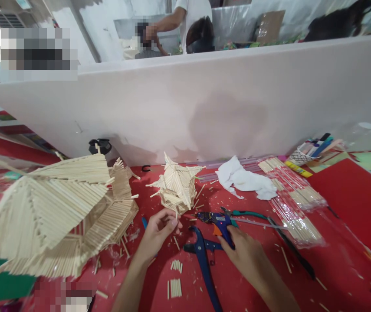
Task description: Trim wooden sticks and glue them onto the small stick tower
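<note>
My left hand (161, 232) pinches a short wooden stick (176, 214) upright, just in front of a small pointed model (177, 184) built of sticks. Whether the stick touches the model I cannot tell. My right hand (245, 249) grips a blue glue gun (222, 223) with an orange trigger, its nozzle pointing left towards the stick. A blue-handled cutter (205, 268) lies between my forearms. Several short cut sticks (176, 287) lie in small groups on the red table (149, 286).
A big stick-built model (58, 195) fills the left side. White cloth (244, 177), packs of sticks (296, 208), green-handled pliers (250, 213) and a pen holder (302, 154) are to the right. A white partition (159, 104) borders the back; people are beyond it.
</note>
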`<state>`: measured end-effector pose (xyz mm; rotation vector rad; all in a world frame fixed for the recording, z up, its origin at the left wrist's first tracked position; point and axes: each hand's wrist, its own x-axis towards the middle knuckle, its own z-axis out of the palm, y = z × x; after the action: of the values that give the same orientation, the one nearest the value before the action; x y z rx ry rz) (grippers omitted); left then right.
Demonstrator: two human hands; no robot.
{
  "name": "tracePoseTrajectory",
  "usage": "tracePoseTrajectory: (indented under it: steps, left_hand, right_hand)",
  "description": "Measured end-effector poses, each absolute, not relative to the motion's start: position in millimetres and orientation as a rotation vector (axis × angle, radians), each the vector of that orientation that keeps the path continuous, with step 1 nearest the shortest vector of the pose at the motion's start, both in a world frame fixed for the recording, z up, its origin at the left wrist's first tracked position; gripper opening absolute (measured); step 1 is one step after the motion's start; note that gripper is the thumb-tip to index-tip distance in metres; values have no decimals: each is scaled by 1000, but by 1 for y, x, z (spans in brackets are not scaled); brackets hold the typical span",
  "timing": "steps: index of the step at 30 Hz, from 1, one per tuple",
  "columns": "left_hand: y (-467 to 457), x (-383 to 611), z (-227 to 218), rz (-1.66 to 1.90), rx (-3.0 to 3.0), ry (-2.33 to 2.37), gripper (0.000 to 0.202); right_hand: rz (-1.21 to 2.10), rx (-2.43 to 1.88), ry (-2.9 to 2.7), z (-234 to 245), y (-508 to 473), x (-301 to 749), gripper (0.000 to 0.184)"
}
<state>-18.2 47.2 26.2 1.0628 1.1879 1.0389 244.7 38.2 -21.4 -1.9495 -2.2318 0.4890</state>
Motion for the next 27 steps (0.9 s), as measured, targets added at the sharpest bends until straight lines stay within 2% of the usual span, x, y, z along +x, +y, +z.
tracePoseTrajectory:
  steps: [6, 18, 27]
  left_hand:
    - [43, -12, 30, 1076, 1024, 1107, 28]
    - [43, -4, 26, 1232, 898, 1043, 25]
    - [47, -2, 20, 1249, 730, 975, 32]
  right_hand:
    - [376, -1902, -2202, -24, 42, 244, 29]
    - [379, -1904, -2188, -6, 43, 248, 33]
    - [378, -1637, -2045, 28, 43, 238, 23]
